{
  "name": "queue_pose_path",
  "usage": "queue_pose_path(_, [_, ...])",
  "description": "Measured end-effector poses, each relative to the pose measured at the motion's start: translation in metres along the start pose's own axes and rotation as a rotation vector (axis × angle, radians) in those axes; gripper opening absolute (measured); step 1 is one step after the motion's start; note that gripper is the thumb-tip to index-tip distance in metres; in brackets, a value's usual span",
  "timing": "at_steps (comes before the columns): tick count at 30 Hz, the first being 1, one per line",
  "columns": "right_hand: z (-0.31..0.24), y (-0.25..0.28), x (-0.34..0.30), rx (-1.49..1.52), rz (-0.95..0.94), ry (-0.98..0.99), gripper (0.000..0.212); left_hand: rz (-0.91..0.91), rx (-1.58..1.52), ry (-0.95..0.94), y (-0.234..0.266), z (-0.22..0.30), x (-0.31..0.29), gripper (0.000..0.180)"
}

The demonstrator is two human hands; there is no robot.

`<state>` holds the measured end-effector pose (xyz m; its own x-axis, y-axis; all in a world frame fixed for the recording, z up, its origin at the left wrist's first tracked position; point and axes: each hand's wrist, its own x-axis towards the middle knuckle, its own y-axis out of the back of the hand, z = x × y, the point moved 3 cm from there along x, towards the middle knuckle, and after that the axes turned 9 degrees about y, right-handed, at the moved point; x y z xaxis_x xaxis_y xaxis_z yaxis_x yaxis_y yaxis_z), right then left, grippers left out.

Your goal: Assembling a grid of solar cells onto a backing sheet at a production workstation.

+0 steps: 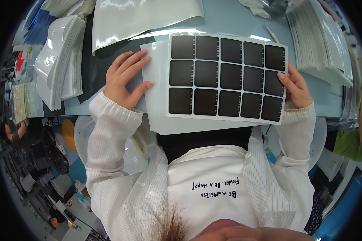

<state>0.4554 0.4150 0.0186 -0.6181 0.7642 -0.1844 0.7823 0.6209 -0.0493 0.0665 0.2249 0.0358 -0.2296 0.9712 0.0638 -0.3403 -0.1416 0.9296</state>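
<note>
A white sheet with rows of black rounded-square stickers (230, 75) lies tilted in front of me, over the table's near edge. My right hand (297, 86) pinches its right edge, with the thumb on top and the fingers mostly hidden beneath. Under it, plain white sheets (156, 86) stick out at the left and along the bottom. On their left border rests my left hand (126, 79), its fingers spread and the thumb apart, gripping nothing.
Thick stacks of white sheets stand at the left (60, 64) and the right (321, 44). Across the far side of the table lies a large glossy white sheet (145, 20). A slim pen-like tool (272, 33) sits near the right stack. Other people are at the far left and right.
</note>
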Motion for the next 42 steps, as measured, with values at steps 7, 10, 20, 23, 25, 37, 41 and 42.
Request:
queue_pose_path(7, [-0.007,-0.004,0.007,-0.138,0.040,-0.110,0.033,-0.042,-0.061,-0.032,0.007,-0.002,0.006,0.055])
queue_pose_path(10, [-0.008,-0.006,0.008,-0.210,0.044,-0.131,0.027,-0.016,0.004,-0.033,0.010,0.010,0.006,0.057])
queue_pose_path(20, [-0.011,-0.011,0.003,-0.074,0.215,-0.125,0.024,0.002,-0.027,-0.041,0.001,0.005,-0.001,0.054])
queue_pose_path(23, [0.001,-0.008,-0.003,0.014,0.185,-0.064,0.021,-0.005,-0.014,-0.044,0.001,0.005,-0.001,0.046])
queue_pose_path(25, [0.000,-0.015,-0.004,-0.103,0.206,-0.045,0.021,-0.002,-0.025,-0.035,0.001,0.004,-0.002,0.046])
queue_pose_path(37, [-0.008,-0.042,-0.010,-0.615,0.307,0.200,0.011,0.024,-0.115,0.011,0.002,0.010,0.001,0.047])
queue_pose_path(41, [-0.007,-0.041,-0.010,-0.631,0.301,0.236,0.011,0.053,0.089,-0.082,0.001,0.006,-0.002,0.047])
queue_pose_path(42, [-0.008,-0.039,-0.010,-0.629,0.300,0.240,0.011,0.056,0.092,-0.082,0.002,0.007,-0.003,0.047])
